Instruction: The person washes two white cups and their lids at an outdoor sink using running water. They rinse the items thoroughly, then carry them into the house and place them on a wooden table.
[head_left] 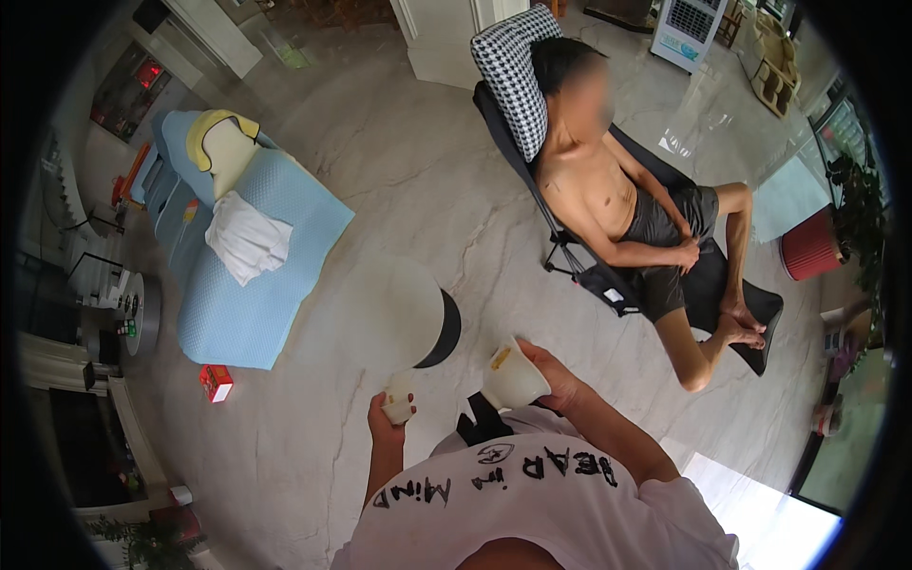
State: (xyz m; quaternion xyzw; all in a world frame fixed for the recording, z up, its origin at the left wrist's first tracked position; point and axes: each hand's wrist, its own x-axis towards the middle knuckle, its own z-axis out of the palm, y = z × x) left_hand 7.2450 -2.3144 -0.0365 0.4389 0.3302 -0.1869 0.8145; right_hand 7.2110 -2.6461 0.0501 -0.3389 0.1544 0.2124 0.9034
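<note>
In my right hand (559,378) is a white bowl (518,382), tilted on its side, with a yellowish-brown patch of food inside. My fingers close around its outer side. Lower and to the left, my left hand (382,424) grips a small whitish cup (399,408) with a bit of yellowish-brown matter in it. Both vessels are held apart, in front of my body, close to a round white table (380,309) with a dark band on its right side.
Another person (598,204) reclines at the right on a black folding lounger (494,128). A sofa with a light-blue cover (294,218) is at the left, a white cloth (249,237) on it. A red box (217,382) lies on the floor; a red planter (812,245) stands far right.
</note>
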